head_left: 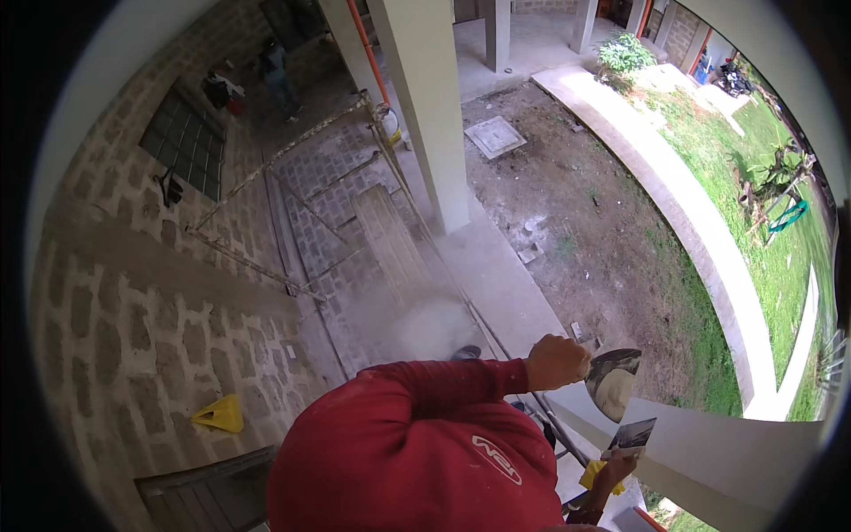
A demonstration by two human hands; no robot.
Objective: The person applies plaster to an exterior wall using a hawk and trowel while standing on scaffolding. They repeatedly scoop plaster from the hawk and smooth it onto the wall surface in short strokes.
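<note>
My left hand (558, 362), at the end of a red sleeve, is closed at the edge of a dark rounded bowl (601, 363) with pale paste (613, 390) in it. Just below, my right hand (618, 468) grips a flat, grey rectangular trowel (633, 434), its blade close under the bowl. How the right fingers wrap the handle is partly hidden. Something yellow (592, 475) shows beside the right wrist. Both hands are over a smooth pale ledge (709, 443).
Pipe scaffolding (301, 142) with a wooden plank (394, 235) stands beside a stone wall (133, 328). A yellow object (222, 414) is against that wall. A pale column (421, 115) rises ahead; bare soil (576, 222) lies right. Another person (275, 75) stands far off.
</note>
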